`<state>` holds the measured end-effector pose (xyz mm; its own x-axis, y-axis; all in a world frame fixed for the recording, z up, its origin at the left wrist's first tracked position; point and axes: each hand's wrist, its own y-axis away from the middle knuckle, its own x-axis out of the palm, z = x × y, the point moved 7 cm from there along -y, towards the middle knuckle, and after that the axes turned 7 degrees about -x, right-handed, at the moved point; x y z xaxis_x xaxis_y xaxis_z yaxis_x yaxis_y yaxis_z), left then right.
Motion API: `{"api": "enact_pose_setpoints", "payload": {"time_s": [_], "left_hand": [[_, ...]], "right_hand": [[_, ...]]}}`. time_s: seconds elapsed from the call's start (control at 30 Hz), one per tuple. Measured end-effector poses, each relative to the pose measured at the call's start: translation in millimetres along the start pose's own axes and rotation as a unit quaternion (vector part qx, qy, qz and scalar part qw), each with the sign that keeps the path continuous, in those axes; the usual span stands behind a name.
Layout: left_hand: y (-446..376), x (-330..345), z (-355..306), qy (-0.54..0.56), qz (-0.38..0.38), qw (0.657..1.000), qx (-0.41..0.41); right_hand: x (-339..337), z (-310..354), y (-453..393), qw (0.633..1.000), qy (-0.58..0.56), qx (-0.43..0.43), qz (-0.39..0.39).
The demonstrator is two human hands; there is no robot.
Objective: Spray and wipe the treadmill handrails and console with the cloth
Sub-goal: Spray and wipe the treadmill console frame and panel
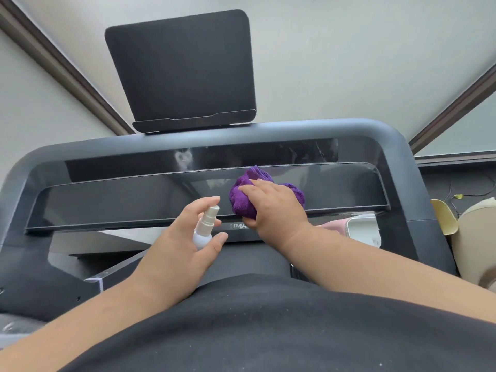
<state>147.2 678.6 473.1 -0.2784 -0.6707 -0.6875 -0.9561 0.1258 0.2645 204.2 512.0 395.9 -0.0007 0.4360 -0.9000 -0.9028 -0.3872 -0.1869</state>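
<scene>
Head camera looks down past a black shirt (268, 326) at two bare forearms reaching up the frame toward the treadmill console (134, 202).

Left of centre, the left hand (182, 245) comes in from the lower left, palm turned toward the right. Its grip is clamped on a small white spray bottle (204, 229): thumb low on the right side of the bottle's body, fingers curled behind it, and the index finger raised with its tip above the nozzle. The bottle stands nearly upright, its long axis running up the frame with a slight lean to the right, nozzle end at the top, just below the console's lower edge.

Right of centre, the right hand (273, 208) enters from the lower right, back of the hand to the camera, fingers spread and bent over a bunched purple cloth (241, 197). The grip is closed on the cloth and presses it on the glossy dark console panel, near its lower rim. The cloth bulges out to the upper left of the fingers and a little to their right.

Above the console, in the upper middle of the frame, a dark tablet holder (182, 71) tilts back. The grey handrail frame (389, 138) curves round the console's top and sides.
</scene>
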Motion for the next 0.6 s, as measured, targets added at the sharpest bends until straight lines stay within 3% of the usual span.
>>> {"api": "enact_pose_setpoints", "payload": {"time_s": [0.37,0.6], "left_hand": [[17.2,-74.5,88.0,0.057,-0.092,0.993,-0.048],[4.1,-127.1,160.7,0.077,-0.125,0.983,-0.110]], "right_hand": [[41.1,120.2,-29.6,0.985,-0.096,-0.143,0.026],[36.8,161.1,-69.6,0.990,-0.106,-0.096,-0.001]]}}
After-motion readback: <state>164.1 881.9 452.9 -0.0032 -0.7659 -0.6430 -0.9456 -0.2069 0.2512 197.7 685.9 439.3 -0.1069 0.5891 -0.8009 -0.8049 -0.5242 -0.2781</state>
